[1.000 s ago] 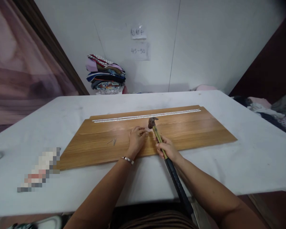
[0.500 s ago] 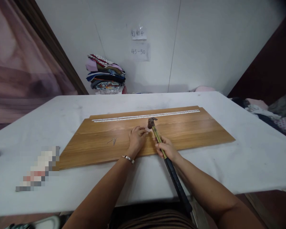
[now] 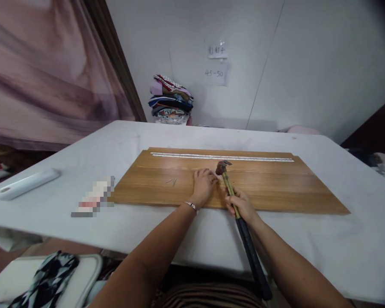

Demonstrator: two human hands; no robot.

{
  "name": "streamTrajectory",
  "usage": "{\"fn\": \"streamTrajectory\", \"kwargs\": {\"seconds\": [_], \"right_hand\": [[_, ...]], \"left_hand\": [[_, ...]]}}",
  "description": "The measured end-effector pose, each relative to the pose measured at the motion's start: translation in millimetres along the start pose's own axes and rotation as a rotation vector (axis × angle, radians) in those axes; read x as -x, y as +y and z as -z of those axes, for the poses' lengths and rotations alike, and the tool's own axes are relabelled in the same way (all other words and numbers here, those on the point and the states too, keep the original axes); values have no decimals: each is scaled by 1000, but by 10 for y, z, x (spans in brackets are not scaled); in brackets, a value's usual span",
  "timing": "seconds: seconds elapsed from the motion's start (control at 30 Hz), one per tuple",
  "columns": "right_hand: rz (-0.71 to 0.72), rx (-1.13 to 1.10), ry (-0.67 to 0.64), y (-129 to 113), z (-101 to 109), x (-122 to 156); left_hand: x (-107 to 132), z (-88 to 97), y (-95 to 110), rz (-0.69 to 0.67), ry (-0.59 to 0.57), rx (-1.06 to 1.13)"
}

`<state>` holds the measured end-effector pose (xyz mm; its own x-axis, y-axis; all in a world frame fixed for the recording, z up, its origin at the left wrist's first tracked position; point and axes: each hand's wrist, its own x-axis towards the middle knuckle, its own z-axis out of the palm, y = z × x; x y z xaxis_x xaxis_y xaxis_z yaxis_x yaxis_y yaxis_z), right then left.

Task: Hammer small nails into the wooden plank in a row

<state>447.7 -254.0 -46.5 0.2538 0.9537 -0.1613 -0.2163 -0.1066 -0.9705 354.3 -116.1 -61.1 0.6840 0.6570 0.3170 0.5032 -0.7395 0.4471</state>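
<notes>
A wooden board [image 3: 276,188] with a wood-grain face lies flat on a white-covered table. My right hand [image 3: 241,205] is closed around the yellowish shaft of a claw hammer [image 3: 230,189], above its long black grip. The rusty hammer head is just right of my left fingers. My left hand [image 3: 204,185], with a bracelet at the wrist, rests on the board with its fingertips drawn together. Whatever they pinch is too small or hidden to make out. Left of this hand, a few loose nails [image 3: 172,182] lie on the wood.
Two thin white strips [image 3: 221,157] run along the board's far edge. A white elongated object [image 3: 30,183] and a pixelated item [image 3: 94,196] are on the table [image 3: 131,239] at left. Folded cloths [image 3: 171,100] are stacked by the wall. A patterned cloth drapes over a white stool [image 3: 93,261].
The view has turned left, so the board and both hands appear farther right, and more of the white elongated object and the stool shows. My hands keep nearly the same places on the board.
</notes>
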Motion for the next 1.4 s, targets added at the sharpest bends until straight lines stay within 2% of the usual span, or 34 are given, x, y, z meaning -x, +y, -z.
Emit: {"fn": "streamTrajectory", "kwargs": {"seconds": [0.4, 0.57, 0.67, 0.8, 0.9, 1.17, 1.4], "right_hand": [[11, 20, -15, -16, -21, 46], [-6, 22, 1, -43, -58, 48], [-16, -5, 9, -40, -56, 45], [-15, -19, 16, -32, -40, 57], [-20, -7, 20, -36, -38, 78], [-81, 32, 28, -73, -42, 104], [-77, 41, 19, -46, -36, 94]], "left_hand": [[14, 11, 30, 14, 28, -21], [119, 117, 61, 29, 78, -34], [253, 208, -26, 52, 100, -93], [415, 276, -250, 131, 150, -167], [461, 280, -347, 174, 130, -193], [459, 284, -297, 160, 94, -175], [448, 256, -327, 159, 90, -157]]}}
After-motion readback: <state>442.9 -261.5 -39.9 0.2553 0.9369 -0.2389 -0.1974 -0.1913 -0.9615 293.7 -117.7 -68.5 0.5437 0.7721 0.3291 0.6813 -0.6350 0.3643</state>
